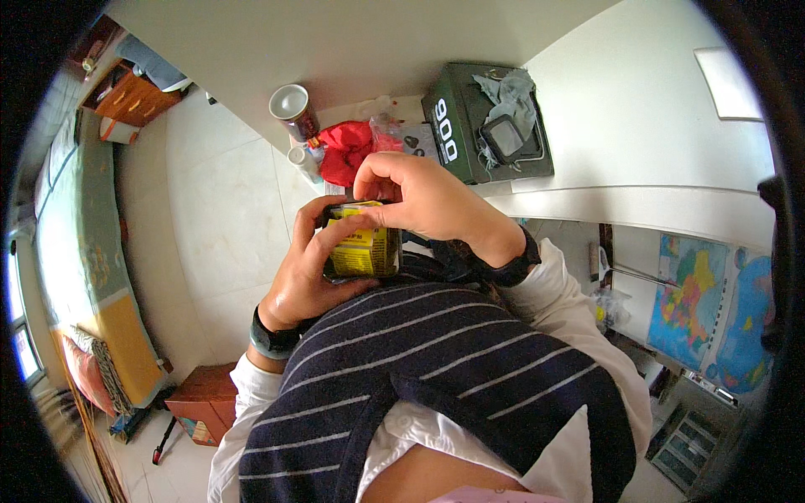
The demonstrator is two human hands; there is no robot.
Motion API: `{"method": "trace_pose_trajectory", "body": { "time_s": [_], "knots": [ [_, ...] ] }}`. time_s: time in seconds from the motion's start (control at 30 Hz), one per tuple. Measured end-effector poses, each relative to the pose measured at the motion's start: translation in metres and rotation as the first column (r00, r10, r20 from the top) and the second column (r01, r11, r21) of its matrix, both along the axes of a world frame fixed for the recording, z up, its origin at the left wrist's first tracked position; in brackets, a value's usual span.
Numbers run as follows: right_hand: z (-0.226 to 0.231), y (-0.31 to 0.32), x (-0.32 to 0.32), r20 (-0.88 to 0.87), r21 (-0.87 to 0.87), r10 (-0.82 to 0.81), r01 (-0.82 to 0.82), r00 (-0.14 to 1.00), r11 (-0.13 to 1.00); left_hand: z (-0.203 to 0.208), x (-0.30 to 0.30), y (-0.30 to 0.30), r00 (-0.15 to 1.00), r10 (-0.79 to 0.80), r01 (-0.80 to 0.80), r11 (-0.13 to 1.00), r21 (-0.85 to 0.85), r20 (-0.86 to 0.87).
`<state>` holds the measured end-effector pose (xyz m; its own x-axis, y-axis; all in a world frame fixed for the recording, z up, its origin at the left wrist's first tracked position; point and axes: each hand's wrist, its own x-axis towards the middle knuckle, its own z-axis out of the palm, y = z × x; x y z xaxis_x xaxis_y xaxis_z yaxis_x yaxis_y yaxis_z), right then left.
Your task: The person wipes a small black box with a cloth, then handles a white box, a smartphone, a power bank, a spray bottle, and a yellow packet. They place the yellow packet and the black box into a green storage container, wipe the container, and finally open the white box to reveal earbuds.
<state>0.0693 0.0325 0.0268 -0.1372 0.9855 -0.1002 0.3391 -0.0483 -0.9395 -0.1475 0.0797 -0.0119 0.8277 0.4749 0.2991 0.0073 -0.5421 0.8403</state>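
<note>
Close in front of my torso, my left hand (296,272) grips a dark, box-like container with a yellow label (362,251). Its fingers wrap the container's left side and reach over the label, with the thumb under the lower edge. From the right, my right hand (408,191) comes over the container's top, fingers bent and thumb against the upper edge of the label. The fingertips are partly hidden, so what they pinch at the top is unclear.
Beyond my hands a ledge holds a tall cup (294,113), a white cup (303,161), a red cloth-like bundle (345,152) and a dark green box (478,126) with grey plastic on it. A bed (101,251) stands at left, a reddish-brown box (205,399) lower left.
</note>
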Motion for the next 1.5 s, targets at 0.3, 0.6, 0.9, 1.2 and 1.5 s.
{"method": "trace_pose_trajectory", "body": {
  "time_s": [0.3, 0.6, 0.9, 1.2, 1.5],
  "knots": [
    [-0.052, -0.029, 0.084, 0.222, 0.224, -0.562, 0.52, 0.796, 0.824, 0.001, 0.01, 0.003, 0.997, 0.007, -0.007, 1.0, 0.008, -0.075],
    [-0.081, -0.055, 0.14, 0.804, 0.262, -0.548, 0.69, 0.231, 0.675, -0.002, 0.015, 0.009, 0.992, -0.031, 0.022, 0.997, -0.073, -0.121],
    [-0.019, -0.023, 0.033, 0.007, 0.104, -0.093, 0.092, 0.996, 0.99, -0.002, 0.021, 0.011, 0.986, -0.089, 0.081, 0.995, -0.058, -0.142],
    [-0.016, -0.033, -0.003, 0.234, 0.214, -0.036, -0.016, 0.971, 0.977, -0.015, 0.006, 0.003, 0.995, 0.027, -0.052, 0.964, -0.26, -0.1],
    [-0.019, -0.033, 0.008, 0.157, 0.092, 0.065, -0.081, 0.985, 0.993, -0.014, 0.001, 0.009, 0.995, -0.042, 0.001, 0.903, -0.429, -0.086]
  ]
}}
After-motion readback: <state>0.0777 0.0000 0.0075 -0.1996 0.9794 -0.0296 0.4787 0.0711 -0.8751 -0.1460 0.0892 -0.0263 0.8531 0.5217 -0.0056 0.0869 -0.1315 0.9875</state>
